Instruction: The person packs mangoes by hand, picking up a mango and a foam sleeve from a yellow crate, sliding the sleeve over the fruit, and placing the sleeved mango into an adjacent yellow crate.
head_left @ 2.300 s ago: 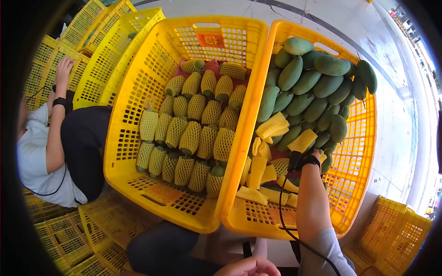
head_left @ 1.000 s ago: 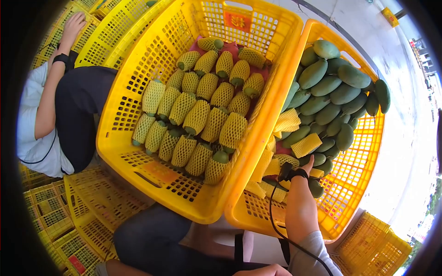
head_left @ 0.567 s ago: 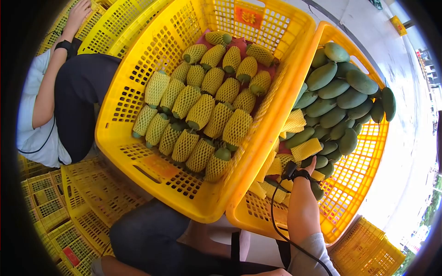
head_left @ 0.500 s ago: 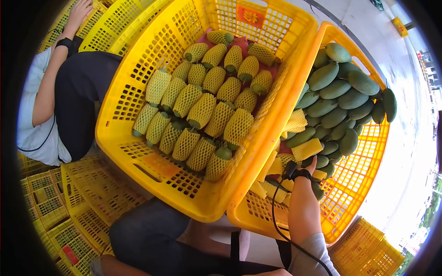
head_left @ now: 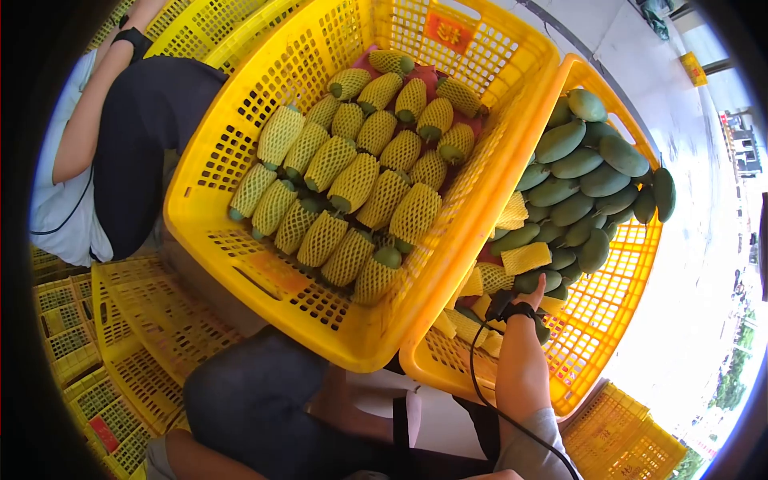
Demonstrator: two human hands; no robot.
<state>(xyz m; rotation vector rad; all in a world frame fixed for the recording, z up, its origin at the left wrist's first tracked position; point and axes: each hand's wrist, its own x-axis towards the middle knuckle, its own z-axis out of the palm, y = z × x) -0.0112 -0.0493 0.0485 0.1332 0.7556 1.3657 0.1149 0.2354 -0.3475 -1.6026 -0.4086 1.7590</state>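
Note:
My right hand (head_left: 527, 300) reaches into the right-hand yellow basket (head_left: 590, 340), with a black strap and cabled device at its wrist. Its thumb stretches upward beside a green mango (head_left: 529, 282); the other fingers are hidden, so its grip cannot be made out. Yellow foam net sleeves (head_left: 526, 258) lie around the hand. Beyond it are many bare green mangoes (head_left: 602, 182). In the left-hand yellow basket (head_left: 372, 346), mangoes in foam nets (head_left: 354, 182) lie in rows. Only my left forearm (head_left: 200, 458) shows, at the bottom edge; my left hand is out of view.
The two baskets stand side by side, tilted in view. At the left sits another person (head_left: 84, 148) in dark trousers, wearing a wrist strap. Yellow crates (head_left: 148, 336) are stacked at the lower left, with another crate (head_left: 620, 436) at the lower right. My knee (head_left: 248, 392) is beneath the baskets.
The view has shifted slightly. My right hand stays low in the right-hand basket beside the mangoes and sleeves. The other person's arm has shifted a little at the upper left.

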